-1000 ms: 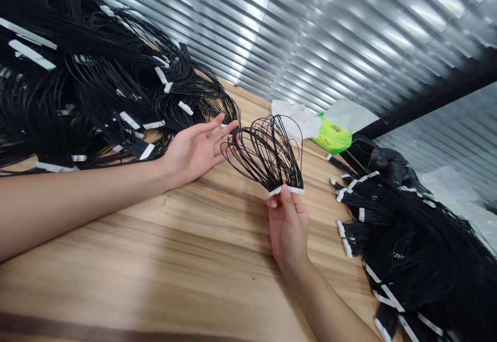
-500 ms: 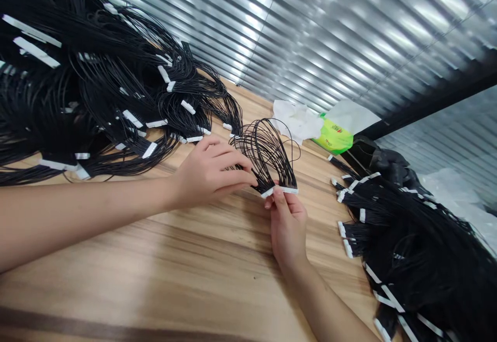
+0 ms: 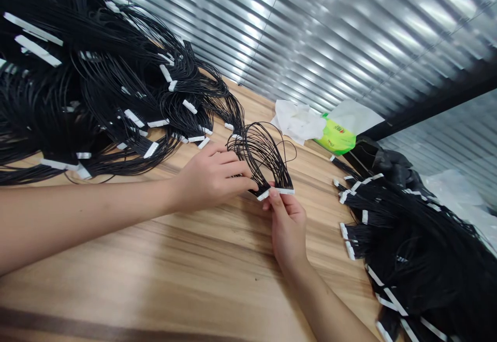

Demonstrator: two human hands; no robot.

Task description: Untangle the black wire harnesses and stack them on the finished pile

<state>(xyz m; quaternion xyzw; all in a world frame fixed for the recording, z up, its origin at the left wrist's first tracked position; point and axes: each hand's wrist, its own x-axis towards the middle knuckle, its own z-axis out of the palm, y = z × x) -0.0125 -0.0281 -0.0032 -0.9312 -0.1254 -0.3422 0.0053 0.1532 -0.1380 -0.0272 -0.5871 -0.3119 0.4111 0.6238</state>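
The right hand point(image 3: 288, 233) pinched the white connector point(image 3: 280, 191) of a light, floppy black wire harness point(image 3: 260, 150), best held there; the left hand point(image 3: 212, 179), at nine o'clock, curled against its loops.

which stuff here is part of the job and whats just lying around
Part of the job: the wire bundle with its white connectors, pinched by the right hand, with the left hand at its wires; probably also the far wire pile and the near wire pile.

Just lying about: the crumpled tissue, the green packet, the black bag.
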